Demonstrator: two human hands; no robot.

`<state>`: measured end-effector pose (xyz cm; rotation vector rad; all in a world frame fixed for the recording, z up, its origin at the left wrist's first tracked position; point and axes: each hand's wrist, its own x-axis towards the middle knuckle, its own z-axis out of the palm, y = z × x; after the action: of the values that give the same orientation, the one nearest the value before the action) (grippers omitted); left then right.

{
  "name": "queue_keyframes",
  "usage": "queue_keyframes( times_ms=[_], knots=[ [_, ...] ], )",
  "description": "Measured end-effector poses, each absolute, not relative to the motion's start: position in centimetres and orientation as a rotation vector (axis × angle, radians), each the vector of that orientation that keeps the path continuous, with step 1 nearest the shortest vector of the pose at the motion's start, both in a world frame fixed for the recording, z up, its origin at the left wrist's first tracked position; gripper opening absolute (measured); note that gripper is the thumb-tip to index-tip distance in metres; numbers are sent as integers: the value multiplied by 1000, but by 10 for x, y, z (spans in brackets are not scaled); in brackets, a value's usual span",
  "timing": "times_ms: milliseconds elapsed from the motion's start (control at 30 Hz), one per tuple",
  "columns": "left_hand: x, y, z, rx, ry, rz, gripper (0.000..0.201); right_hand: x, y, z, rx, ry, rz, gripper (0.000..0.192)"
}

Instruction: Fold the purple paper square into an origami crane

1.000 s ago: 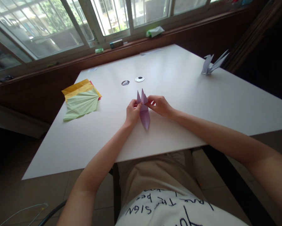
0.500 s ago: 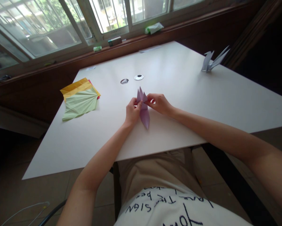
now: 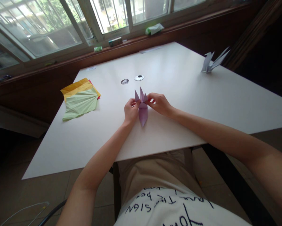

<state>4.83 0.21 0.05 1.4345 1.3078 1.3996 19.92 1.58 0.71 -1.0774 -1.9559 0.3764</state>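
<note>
A piece of folded purple origami paper [image 3: 143,116] is held between my two hands just above the white table. Several pointed flaps stick up at its far end, and one broad pointed flap hangs toward me. On its left side, my left hand [image 3: 130,110] pinches the paper between thumb and fingers. My right hand [image 3: 161,103] grips the right edge, thumb and forefinger closed on it with the other fingers curled. The fingertips partly cover the middle folds.
Yellow paper [image 3: 76,86] and a creased pale green sheet [image 3: 80,103] lie at the left of the table [image 3: 183,131], a red edge showing beneath. A white origami bird [image 3: 210,64] stands at the right. Two round table fittings [image 3: 139,78] are beyond my hands.
My left hand has shifted slightly left, spreading the left pointed flap away from the middle one. The near flap has swung a little left and the paper now points straighter toward me.
</note>
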Motion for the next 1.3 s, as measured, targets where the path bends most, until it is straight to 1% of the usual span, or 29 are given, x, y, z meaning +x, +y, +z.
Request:
queue_keyframes(
  times_ms=[300, 633, 1033, 1300],
  knots=[
    [48, 2, 0, 1395, 1342, 1403, 13, 199, 16, 8, -1075, -1945, 394, 15],
    [48, 1, 1, 1371, 1395, 1414, 13, 200, 16, 7, -1128, -1978, 397, 8],
    [48, 3, 0, 1388, 1357, 1405, 16, 200, 17, 7, -1138, -1977, 400, 8],
    [48, 3, -1, 1373, 1343, 1409, 15, 200, 15, 9, -1137, -1973, 423, 10]
  ],
)
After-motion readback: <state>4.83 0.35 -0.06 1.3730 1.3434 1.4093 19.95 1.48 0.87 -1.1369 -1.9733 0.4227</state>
